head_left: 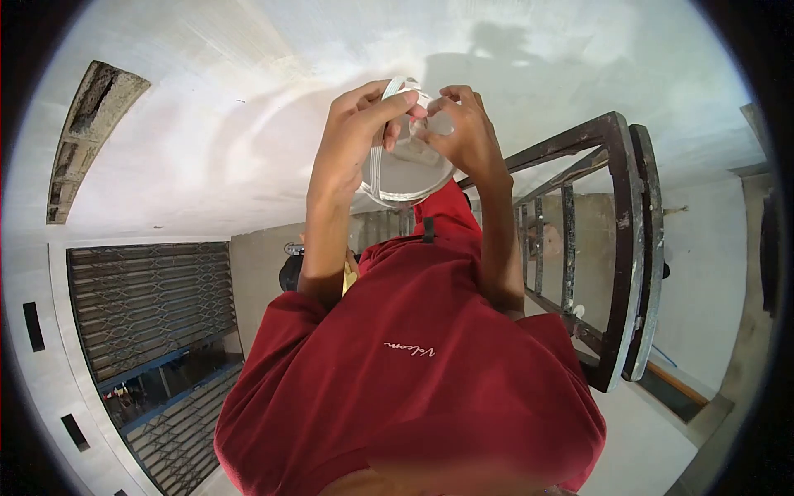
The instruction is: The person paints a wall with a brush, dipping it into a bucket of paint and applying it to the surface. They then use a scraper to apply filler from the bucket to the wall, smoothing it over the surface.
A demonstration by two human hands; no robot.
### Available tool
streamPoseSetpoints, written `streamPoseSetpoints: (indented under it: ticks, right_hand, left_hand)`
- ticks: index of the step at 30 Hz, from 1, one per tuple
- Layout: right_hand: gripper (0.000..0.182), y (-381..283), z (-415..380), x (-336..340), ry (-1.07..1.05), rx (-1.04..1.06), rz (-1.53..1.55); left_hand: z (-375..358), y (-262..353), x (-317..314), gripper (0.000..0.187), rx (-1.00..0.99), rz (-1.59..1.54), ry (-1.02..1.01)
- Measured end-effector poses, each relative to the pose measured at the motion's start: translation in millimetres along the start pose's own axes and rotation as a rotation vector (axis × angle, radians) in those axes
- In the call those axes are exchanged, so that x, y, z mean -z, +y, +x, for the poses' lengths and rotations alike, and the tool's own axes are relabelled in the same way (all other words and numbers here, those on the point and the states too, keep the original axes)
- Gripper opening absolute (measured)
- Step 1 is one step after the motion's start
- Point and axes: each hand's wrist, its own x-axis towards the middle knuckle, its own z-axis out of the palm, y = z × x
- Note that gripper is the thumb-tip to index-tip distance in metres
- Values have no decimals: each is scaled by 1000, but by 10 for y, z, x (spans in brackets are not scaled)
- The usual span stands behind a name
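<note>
Upper middle of the frame, and here's the round, pale-rimmed disc (405, 175)! Left hand (361, 124) closed on the white band (375, 172) at its left edge; right hand (468, 136) curled narrow at the top right, whether gripping, I can't tell.

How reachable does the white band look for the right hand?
Probably yes: the right hand is close to the white band, whose lower stretch is uncovered, though the left hand blocks part higher up.
</note>
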Motion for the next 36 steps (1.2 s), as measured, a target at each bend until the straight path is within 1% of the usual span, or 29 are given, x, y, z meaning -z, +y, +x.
streamPoseSetpoints:
  ticks: [2,5,11,14,16,17,18,19,20,23,26,28,30,31,33,36]
  right_hand:
    - [35,37,2,-66,-17,7,-7]
    - [35,52,28,-181,-14,57,-55]
    - [37,72,56,-416,-90,82,-28]
    - [39,82,79,-477,-118,-58,72]
    - [40,-11,143,-444,-240,-85,23]
    - [39,-2,158,-491,-197,7,5]
    - [37,11,183,-554,-145,103,-13]
    - [35,-41,204,-562,-154,54,8]
    - [33,-98,171,-577,-175,-11,26]
    - [30,-166,177,-617,-114,97,-5]
    - [27,-157,211,-635,-147,197,-31]
    - [25,-100,230,-751,-112,183,2]
    - [23,-190,286,-732,-126,210,27]
    - [22,-250,333,-730,-148,186,58]
    - [20,-303,341,-706,-204,105,111]
    - [18,-509,351,-662,-203,145,95]
  left_hand:
    - [-11,-30,42,27,-1,2,9]
    - [-3,-71,75,26,-27,-20,20]
    - [-67,-37,125,24,23,48,59]
    - [-86,-78,199,22,-7,-26,102]
    - [-112,-99,284,19,-14,-42,144]
    - [-127,-85,331,18,6,-67,167]
    - [-126,-103,405,18,3,-75,149]
    - [-134,-115,406,11,-7,-151,224]
    - [-171,-90,456,11,-3,-140,141]
    - [-252,-181,546,14,-48,-158,143]
    - [-303,-242,597,22,-49,-140,142]
    - [-326,-244,647,26,-79,-126,165]
    - [-395,-160,700,29,-103,-166,187]
    - [-444,-144,723,31,-99,-197,199]
    - [-500,-130,762,31,-105,-148,239]
    - [-547,-133,804,30,-109,-98,278]
